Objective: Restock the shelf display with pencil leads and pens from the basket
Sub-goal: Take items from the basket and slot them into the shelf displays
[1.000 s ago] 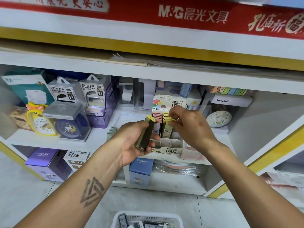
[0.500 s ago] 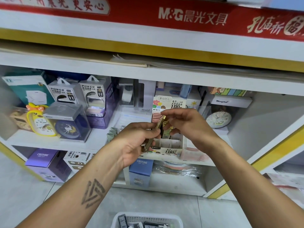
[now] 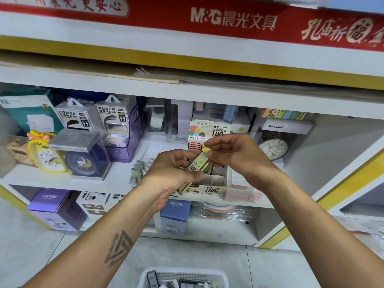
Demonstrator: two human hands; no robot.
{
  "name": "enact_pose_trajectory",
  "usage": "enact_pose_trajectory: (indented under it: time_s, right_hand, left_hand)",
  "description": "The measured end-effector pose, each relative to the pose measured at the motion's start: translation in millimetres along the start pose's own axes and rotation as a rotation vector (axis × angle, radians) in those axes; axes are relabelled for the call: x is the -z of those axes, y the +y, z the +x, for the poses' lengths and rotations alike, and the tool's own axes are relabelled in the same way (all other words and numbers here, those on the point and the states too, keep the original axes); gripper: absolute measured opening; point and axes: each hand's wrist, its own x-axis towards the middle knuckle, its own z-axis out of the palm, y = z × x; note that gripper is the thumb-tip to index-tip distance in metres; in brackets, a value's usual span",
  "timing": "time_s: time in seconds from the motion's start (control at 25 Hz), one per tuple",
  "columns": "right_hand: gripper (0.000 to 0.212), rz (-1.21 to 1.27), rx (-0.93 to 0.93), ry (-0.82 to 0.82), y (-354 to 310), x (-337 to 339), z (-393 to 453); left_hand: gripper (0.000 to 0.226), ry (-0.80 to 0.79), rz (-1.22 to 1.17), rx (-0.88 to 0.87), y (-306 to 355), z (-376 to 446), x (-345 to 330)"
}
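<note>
We are mid-restock. Left hand grips a small stack of slim pencil lead cases, fingers curled round them; the stack is tilted, lower end toward us. Right hand pinches the yellow-capped top of the uppermost case between thumb and fingertips. We judge this as peeling one case off the stack to slot it into the display.

The cases are held just in front of the lead display box, which stands on the middle shelf. Its far rows already hold pink- and yellow-capped cases; the nearer compartments look open.

Next move, in our judgement: free the single case, turn it upright, cap up, and lower it into an open compartment without knocking the neighbours.

Basket, white, sits on the floor at the near edge, more stock inside; contents too blurred to sort.

Surroundings: white shelving with yellow trim, red banner above. Power bank boxes and a yellow clock to the left; a round clock to the right. Pale tiled floor.
</note>
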Motion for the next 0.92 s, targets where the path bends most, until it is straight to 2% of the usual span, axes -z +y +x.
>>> enact_pose_trajectory:
  time_s: [0.12,0.24,0.36,0.48,0.72,0.92]
  right_hand:
    - [0.022,-0.266,0.115,0.137,-1,5,2]
    - [0.023,-0.604,0.283,0.245,-1,11,2]
    - [0.019,-0.884,0.438,0.237,3,8,-2]
    - [0.016,-0.95,0.525,0.192,9,2,-2]
    - [0.014,-0.941,0.505,0.223,11,6,1]
    - [0.018,-0.986,0.464,0.106,19,-1,3]
  left_hand:
    - [0.033,0.045,0.185,-0.033,-5,4,-2]
    - [0.028,0.09,0.745,-0.163,-9,4,0]
    - [0.035,-0.077,1.088,-0.307,-16,0,-1]
    - [0.04,-0.204,1.205,-0.383,-26,-1,-2]
    - [0.058,-0.248,1.419,-0.465,-34,-4,0]
    - [0.058,-0.25,1.481,-0.453,-34,-3,-2]
